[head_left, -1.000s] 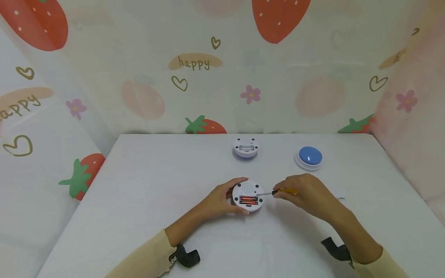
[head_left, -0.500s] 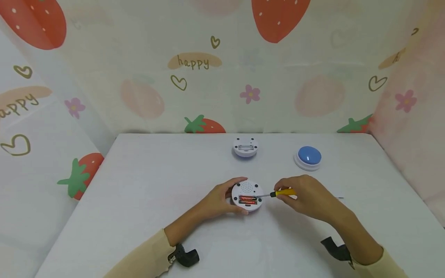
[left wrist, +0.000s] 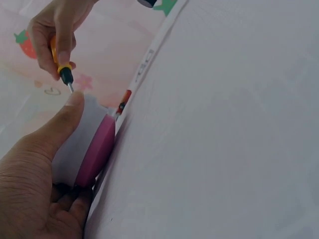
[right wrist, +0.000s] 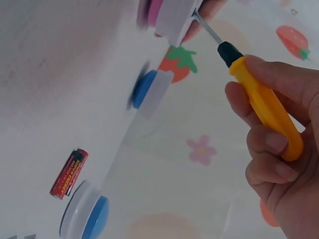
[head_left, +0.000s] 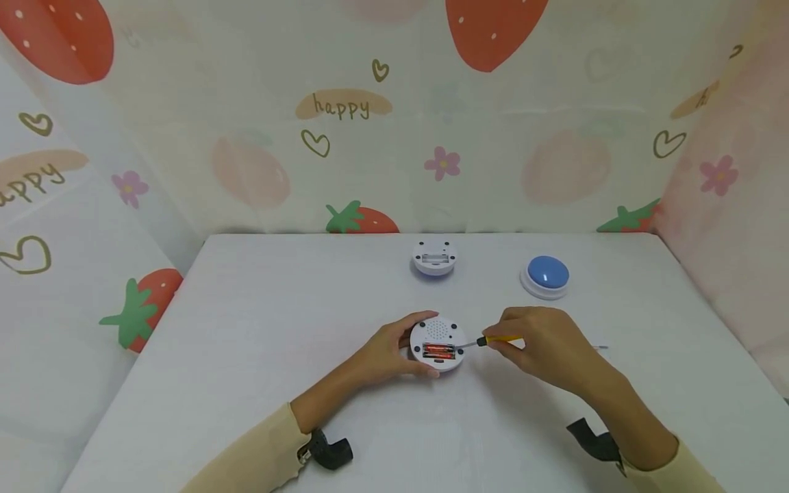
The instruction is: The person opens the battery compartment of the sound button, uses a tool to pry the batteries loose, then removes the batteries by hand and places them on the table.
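A round white push button (head_left: 437,330) with a pink dome lies face down, its battery compartment uncovered. Red batteries (head_left: 439,351) sit in that compartment. My left hand (head_left: 394,352) grips the button's side, thumb at the near rim and fingers around the far side; the pink dome (left wrist: 97,152) shows in the left wrist view. My right hand (head_left: 548,349) holds a screwdriver (right wrist: 266,104) by its yellow handle. Its metal shaft slants to the right end of the compartment, with the tip right at the edge of the batteries.
Behind stands an upturned white button (head_left: 434,260) with a bare battery compartment. To its right is an upright blue-domed button (head_left: 547,274). A loose red battery (right wrist: 69,173) lies on the white table (head_left: 277,308). A thin light item (head_left: 600,347) pokes out behind my right wrist.
The screwdriver handle shifts in my right fingers, dipping and rising slightly, while its tip stays at the compartment's end. My left hand keeps its grip; the head view tilts slightly.
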Motion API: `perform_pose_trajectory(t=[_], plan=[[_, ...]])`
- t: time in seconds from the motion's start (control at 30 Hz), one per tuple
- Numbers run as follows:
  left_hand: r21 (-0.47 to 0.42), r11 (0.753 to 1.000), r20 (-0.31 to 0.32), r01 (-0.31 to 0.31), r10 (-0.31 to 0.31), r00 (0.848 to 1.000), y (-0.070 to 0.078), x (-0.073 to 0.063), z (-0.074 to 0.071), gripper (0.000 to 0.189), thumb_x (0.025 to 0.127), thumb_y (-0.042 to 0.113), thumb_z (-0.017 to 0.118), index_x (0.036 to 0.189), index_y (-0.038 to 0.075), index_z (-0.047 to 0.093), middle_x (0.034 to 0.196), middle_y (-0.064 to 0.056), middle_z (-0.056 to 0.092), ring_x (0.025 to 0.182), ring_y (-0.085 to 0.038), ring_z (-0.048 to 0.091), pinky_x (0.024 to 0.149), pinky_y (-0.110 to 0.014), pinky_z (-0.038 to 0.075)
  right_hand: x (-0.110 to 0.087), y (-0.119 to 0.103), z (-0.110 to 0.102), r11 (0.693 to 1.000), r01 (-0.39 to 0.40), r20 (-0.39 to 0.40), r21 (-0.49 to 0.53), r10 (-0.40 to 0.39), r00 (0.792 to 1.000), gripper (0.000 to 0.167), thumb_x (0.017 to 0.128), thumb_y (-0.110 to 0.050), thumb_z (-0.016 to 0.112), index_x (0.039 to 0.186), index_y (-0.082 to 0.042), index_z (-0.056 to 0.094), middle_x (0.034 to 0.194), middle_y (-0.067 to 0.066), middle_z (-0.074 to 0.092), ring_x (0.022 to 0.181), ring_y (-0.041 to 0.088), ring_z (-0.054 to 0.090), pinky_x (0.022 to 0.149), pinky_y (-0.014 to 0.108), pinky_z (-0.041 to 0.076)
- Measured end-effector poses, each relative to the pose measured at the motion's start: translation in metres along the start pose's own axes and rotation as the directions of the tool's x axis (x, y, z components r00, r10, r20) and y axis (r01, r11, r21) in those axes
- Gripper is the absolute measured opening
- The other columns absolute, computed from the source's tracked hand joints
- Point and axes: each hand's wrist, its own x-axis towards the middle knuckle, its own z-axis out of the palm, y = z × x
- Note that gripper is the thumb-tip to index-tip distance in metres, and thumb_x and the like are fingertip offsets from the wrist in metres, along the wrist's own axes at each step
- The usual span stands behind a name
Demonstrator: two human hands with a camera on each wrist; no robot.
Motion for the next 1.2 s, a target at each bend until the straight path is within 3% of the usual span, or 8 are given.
perform_pose_trajectory(t=[0.47, 0.8, 1.0, 1.2], plan=[[0.002, 1.000, -0.006, -0.013, 0.013, 1.000, 0.000, 0.000, 0.000, 0.094, 0.074, 0.020, 0.093, 0.154, 0.021, 0.043, 0.151, 0.005, 0.049, 0.132, -0.011, 0.052, 0.111, -0.025, 0.041, 0.000, -0.009, -0.001, 0.996, 0.028, -0.059, -0.081, -0.033, 0.998, 0.019, 0.078, -0.016, 0.089, 0.096, -0.021, 0.084, 0.080, -0.012, 0.068, 0.067, 0.003, 0.056, 0.055, 0.017, 0.046], [0.007, 1.000, 0.003, -0.005, 0.005, 1.000, 0.001, 0.001, -0.001, 0.096, 0.074, 0.024, 0.093, 0.155, 0.022, 0.042, 0.153, 0.004, 0.047, 0.134, -0.011, 0.051, 0.113, -0.026, 0.040, 0.001, -0.012, -0.001, 0.996, 0.043, -0.066, -0.073, -0.048, 0.997, 0.020, 0.078, -0.013, 0.089, 0.096, -0.021, 0.084, 0.078, -0.012, 0.066, 0.065, 0.005, 0.056, 0.054, 0.018, 0.045], [0.005, 1.000, -0.007, -0.019, 0.019, 1.000, 0.000, 0.001, -0.001, 0.097, 0.073, 0.023, 0.094, 0.154, 0.019, 0.043, 0.152, 0.002, 0.048, 0.133, -0.011, 0.052, 0.112, -0.026, 0.040, 0.003, -0.008, 0.004, 0.998, 0.044, -0.060, -0.036, -0.047, 0.997, 0.019, 0.079, -0.011, 0.088, 0.096, -0.019, 0.083, 0.079, -0.011, 0.067, 0.066, 0.005, 0.057, 0.057, 0.019, 0.047], [-0.012, 1.000, -0.003, -0.016, 0.016, 1.000, -0.001, 0.001, -0.001, 0.096, 0.072, 0.020, 0.094, 0.154, 0.018, 0.044, 0.150, 0.002, 0.051, 0.132, -0.011, 0.053, 0.111, -0.026, 0.042, 0.003, 0.006, 0.011, 0.997, 0.028, -0.074, 0.073, -0.022, 0.997, 0.019, 0.079, -0.008, 0.087, 0.096, -0.017, 0.083, 0.081, -0.014, 0.068, 0.069, 0.001, 0.056, 0.059, 0.020, 0.049]])
